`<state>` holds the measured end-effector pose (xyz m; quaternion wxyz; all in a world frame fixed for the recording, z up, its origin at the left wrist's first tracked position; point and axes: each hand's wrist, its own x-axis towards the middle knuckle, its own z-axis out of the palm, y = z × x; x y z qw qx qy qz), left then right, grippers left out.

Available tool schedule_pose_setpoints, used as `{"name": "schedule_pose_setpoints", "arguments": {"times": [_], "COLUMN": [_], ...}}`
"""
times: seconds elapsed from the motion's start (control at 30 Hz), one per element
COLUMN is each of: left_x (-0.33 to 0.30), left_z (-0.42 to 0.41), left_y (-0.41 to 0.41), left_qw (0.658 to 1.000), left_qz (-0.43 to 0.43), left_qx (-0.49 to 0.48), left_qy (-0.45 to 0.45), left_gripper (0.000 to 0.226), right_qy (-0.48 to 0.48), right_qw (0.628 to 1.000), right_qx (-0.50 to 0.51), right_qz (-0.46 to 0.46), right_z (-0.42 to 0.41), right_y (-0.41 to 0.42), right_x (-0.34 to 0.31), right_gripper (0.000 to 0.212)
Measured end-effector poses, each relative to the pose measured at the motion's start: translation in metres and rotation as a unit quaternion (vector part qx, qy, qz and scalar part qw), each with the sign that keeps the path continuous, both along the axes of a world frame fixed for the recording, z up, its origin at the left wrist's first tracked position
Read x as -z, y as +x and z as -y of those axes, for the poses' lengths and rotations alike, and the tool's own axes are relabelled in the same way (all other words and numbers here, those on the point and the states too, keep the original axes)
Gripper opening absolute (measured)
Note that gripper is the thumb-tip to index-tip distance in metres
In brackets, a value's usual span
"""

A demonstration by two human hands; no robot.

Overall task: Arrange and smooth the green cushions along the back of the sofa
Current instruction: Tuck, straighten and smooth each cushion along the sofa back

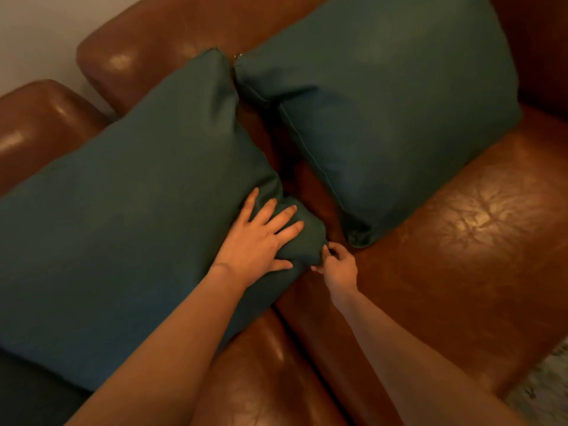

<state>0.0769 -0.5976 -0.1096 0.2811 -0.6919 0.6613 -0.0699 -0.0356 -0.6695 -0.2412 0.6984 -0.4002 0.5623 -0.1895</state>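
Observation:
Two large dark green cushions lean against the back of a brown leather sofa (461, 241). The left cushion (132, 210) fills the left half of the view, and its lower right corner is bunched up. My left hand (261, 238) presses flat on that bunched corner with fingers spread. My right hand (336, 265) pinches the tip of the same corner between thumb and fingers. The right cushion (399, 103) stands apart at the upper right, with a small gap between the two.
A brown leather armrest (40, 124) rises at the far left, with a pale wall behind it. Sofa seat cushions stretch across the bottom and right. A light rug (547, 385) shows at the lower right edge.

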Motion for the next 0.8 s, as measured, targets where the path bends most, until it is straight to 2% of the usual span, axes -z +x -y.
{"name": "schedule_pose_setpoints", "arguments": {"times": [0.1,0.17,0.27,0.37,0.47,0.57,0.67,0.8], "left_x": [0.007,0.01,0.012,0.011,0.008,0.011,0.006,0.006], "left_z": [0.005,0.008,0.01,0.007,0.003,-0.002,0.0,-0.005], "left_y": [-0.005,-0.006,-0.005,-0.004,0.004,0.016,0.021,0.019], "left_qw": [1.0,0.999,1.0,1.0,0.999,0.994,0.992,0.994], "left_qz": [-0.02,-0.025,-0.019,-0.013,0.005,-0.009,-0.012,-0.022], "left_qx": [-0.019,-0.024,-0.018,-0.011,0.015,0.061,0.066,0.056], "left_qy": [0.012,0.008,0.0,-0.015,-0.034,-0.085,-0.111,-0.096], "left_gripper": [0.076,0.075,0.076,0.078,0.08,0.078,0.077,0.078], "right_qy": [-0.059,-0.113,-0.166,-0.179,-0.117,-0.024,0.089,0.159], "right_qw": [0.992,0.978,0.965,0.963,0.985,0.998,0.992,0.979], "right_qx": [-0.112,-0.178,-0.19,-0.167,-0.073,0.008,0.08,0.08], "right_qz": [0.03,0.006,-0.066,-0.114,-0.106,-0.059,0.036,0.102], "right_z": [0.01,0.018,0.024,0.023,0.014,0.011,0.016,0.01], "right_y": [-0.003,-0.004,0.004,0.012,0.007,0.002,-0.002,-0.004], "right_x": [-0.006,-0.006,-0.008,-0.01,-0.005,-0.005,-0.013,-0.016], "right_gripper": [0.039,0.04,0.029,0.025,0.023,0.027,0.028,0.04]}}
